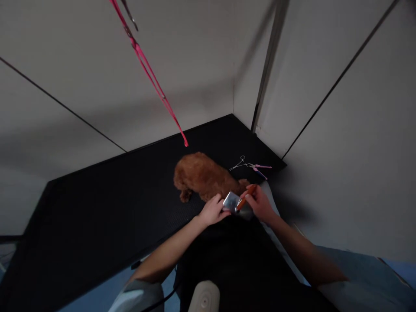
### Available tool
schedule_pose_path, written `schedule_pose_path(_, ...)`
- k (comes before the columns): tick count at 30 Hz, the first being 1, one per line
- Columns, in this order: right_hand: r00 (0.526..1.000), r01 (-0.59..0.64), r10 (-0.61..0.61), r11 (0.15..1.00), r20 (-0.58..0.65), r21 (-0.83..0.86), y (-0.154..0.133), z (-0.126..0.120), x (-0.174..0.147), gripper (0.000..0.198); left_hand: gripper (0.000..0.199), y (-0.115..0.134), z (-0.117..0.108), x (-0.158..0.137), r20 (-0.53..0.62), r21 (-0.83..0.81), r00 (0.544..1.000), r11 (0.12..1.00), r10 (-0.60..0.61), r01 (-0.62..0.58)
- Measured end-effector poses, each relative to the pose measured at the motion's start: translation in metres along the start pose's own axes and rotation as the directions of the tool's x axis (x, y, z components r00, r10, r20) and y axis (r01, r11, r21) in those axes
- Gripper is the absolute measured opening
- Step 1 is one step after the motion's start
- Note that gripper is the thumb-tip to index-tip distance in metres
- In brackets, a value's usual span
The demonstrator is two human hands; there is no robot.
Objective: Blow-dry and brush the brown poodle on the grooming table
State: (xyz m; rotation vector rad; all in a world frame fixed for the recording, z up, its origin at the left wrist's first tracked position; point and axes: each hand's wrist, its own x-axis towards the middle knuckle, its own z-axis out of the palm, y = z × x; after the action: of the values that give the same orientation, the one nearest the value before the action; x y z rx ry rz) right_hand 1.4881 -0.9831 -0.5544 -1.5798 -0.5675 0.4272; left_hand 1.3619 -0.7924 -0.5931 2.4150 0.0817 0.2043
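A curly brown dog [204,174] stands on a black table [107,203], its back towards me. In my right hand [260,203] is a slicker brush [231,201] with an orange handle, its silvery flat head pointing to the left. My left hand [212,211] meets the left edge of that head, thumb below and fingers above, close against the dog's side. The dog's head is partly hidden behind my right hand and the brush.
Scissor-like forceps [239,164] and pink-and-blue nail clippers [259,169] lie on the table beyond the dog. A pink strap loop [156,82] hangs over the table's far edge. Pale walls [351,130] stand behind and to the right.
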Motion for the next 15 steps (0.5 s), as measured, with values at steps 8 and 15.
schedule_pose_path(8, 0.993, 0.092, -0.091, 0.996, -0.072, 0.012, 0.014, -0.02, -0.017, 0.02, 0.009, 0.025, -0.028, 0.082, 0.208, -0.095, 0.968, 0.988, 0.138, -0.12)
schedule_pose_path(15, 0.959, 0.274, -0.281, 0.948, -0.024, -0.16, 0.017, 0.005, -0.021, 0.012, 0.019, 0.02, -0.02, 0.153, 0.57, -0.249, 0.815, 0.922, -0.109, 0.297)
